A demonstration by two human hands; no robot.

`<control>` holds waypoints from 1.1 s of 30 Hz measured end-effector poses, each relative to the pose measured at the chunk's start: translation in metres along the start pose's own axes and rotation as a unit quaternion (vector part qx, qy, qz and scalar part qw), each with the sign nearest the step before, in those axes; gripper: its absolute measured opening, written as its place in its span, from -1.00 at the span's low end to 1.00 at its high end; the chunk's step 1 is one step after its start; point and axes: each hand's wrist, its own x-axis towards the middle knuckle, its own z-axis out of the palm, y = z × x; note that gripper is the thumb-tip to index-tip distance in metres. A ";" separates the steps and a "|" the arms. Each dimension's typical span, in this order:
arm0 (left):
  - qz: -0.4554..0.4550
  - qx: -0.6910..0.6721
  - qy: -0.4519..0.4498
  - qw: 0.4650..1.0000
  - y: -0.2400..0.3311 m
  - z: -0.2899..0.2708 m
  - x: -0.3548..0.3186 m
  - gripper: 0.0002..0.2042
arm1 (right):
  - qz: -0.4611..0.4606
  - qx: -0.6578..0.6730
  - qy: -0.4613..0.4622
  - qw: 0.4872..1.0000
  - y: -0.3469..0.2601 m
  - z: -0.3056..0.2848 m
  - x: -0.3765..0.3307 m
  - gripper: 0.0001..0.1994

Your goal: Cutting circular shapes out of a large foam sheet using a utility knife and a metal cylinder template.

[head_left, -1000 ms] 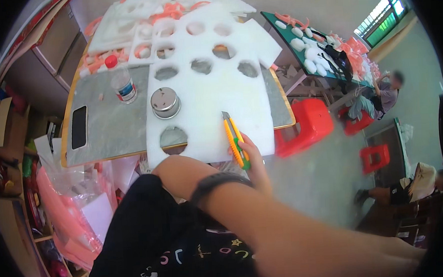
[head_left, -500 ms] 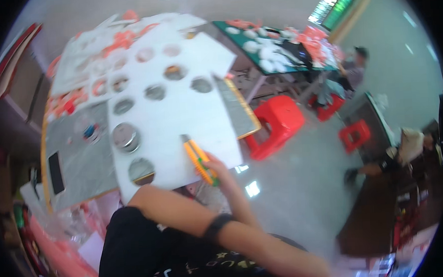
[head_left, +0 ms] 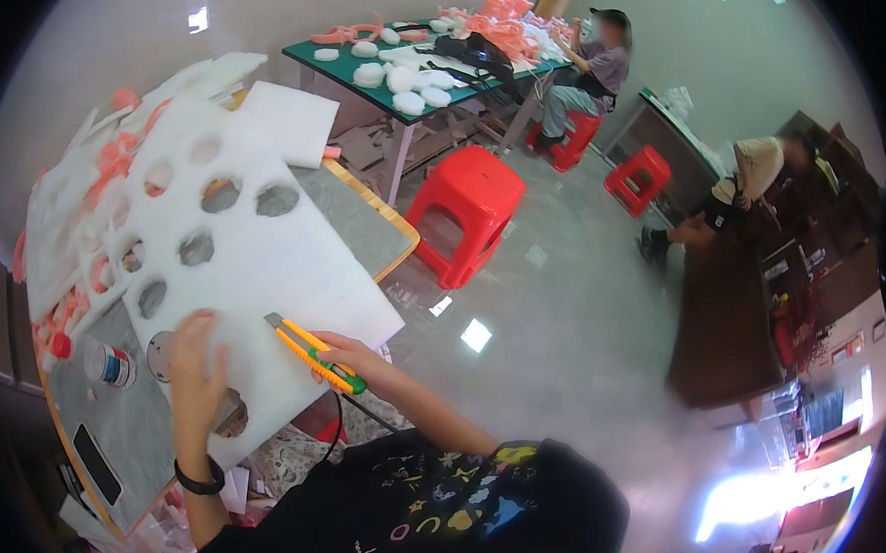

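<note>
Partly hidden hole (head_left: 232, 416) under left hand (head_left: 195, 368)

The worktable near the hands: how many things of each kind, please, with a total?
Foam sheet with holes: 1
Knife: 1
Bottle: 1
Phone: 1
Total: 4

Bright, even light. Glare patches on the floor (head_left: 476, 335) near centre and a blown-out white area at lower right. Window glow at far top. Shadows soft. Strong fisheye bending toward the black rim. Slight motion blur overall; edges soft, far people indistinct, white foam sheet (head_left: 252, 256) near overexposed.
</note>
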 end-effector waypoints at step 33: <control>-0.021 -0.185 0.005 0.982 -0.150 0.008 0.021 -0.49 | -0.036 -0.007 0.083 0.996 0.000 0.026 -0.002 -0.51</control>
